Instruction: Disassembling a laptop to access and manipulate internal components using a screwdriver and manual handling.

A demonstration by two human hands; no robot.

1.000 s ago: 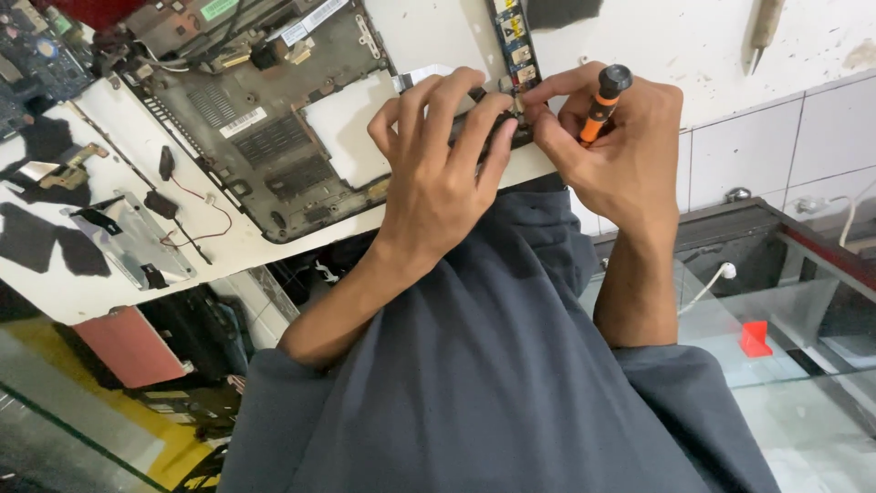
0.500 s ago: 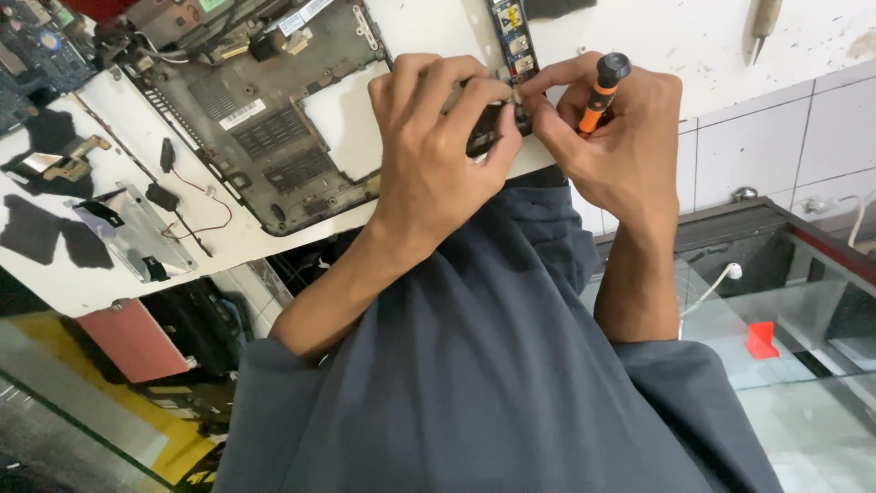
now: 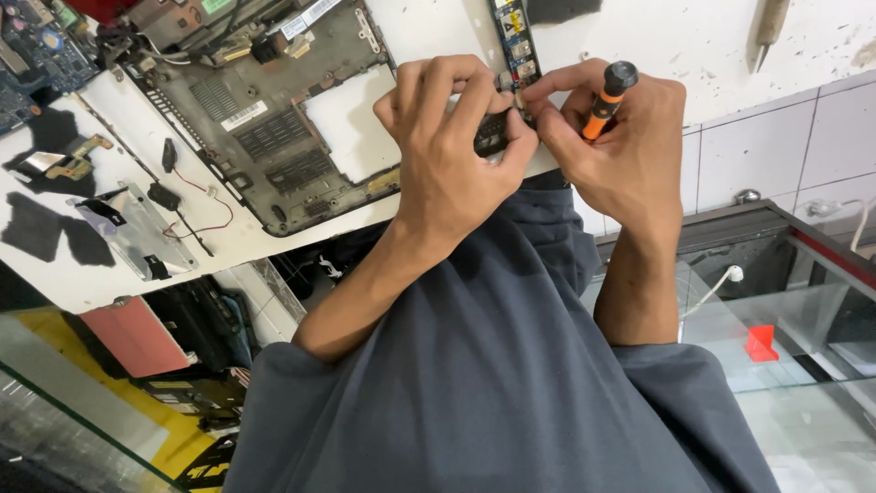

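Both hands sit about where they were half a second ago, top centre of frame, left hand [image 3: 453, 151] still curled tight round a small black component [image 3: 491, 133] at the white workbench [image 3: 657, 41] edge. Right hand [image 3: 613, 137] pinches that same part with fingertips, orange-and-black screwdriver [image 3: 605, 99] tucked upright in its fist. Narrow circuit board strip [image 3: 515, 38] lies just above; opened laptop base [image 3: 274, 119] upper left.

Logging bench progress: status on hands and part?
Left hand pinching small black component. Right hand gripping orange-and-black screwdriver, fingertips on component. Narrow circuit strip just above; nothing blocking.
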